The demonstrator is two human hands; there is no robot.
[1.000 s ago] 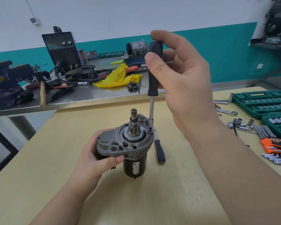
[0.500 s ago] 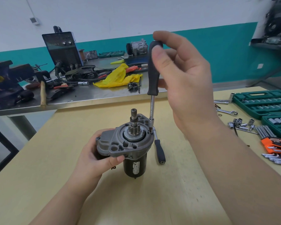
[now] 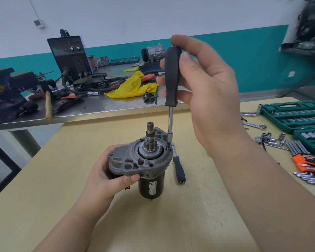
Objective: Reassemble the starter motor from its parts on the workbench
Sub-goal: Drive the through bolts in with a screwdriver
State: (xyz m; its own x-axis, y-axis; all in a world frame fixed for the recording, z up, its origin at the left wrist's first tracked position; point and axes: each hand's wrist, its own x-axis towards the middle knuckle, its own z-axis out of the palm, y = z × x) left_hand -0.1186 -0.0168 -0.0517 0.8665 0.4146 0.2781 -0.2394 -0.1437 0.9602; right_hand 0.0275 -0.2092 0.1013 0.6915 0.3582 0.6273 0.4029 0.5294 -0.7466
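Note:
The starter motor (image 3: pixel 147 160) stands upright on the wooden table (image 3: pixel 80 206), grey nose housing and pinion shaft on top, black body below. My left hand (image 3: pixel 107 175) grips its left side, thumb under the housing flange. My right hand (image 3: pixel 207 91) holds the black handle of a screwdriver-type driver (image 3: pixel 172 77) upright between thumb and fingers. Its steel shaft runs down to a bolt on the right edge of the housing (image 3: pixel 168 147).
A second black-handled driver (image 3: pixel 178 168) lies just right of the motor. Green socket cases (image 3: pixel 295 115), loose sockets (image 3: pixel 269 139), a wrench (image 3: pixel 255 125) and hex keys in an orange holder (image 3: pixel 305 160) sit at right. A cluttered steel bench (image 3: pixel 98 106) stands behind.
My right-hand fingers have shifted round the driver's handle, turning it; the thumb now sits higher, near the handle's top. The motor and my left hand stay put.

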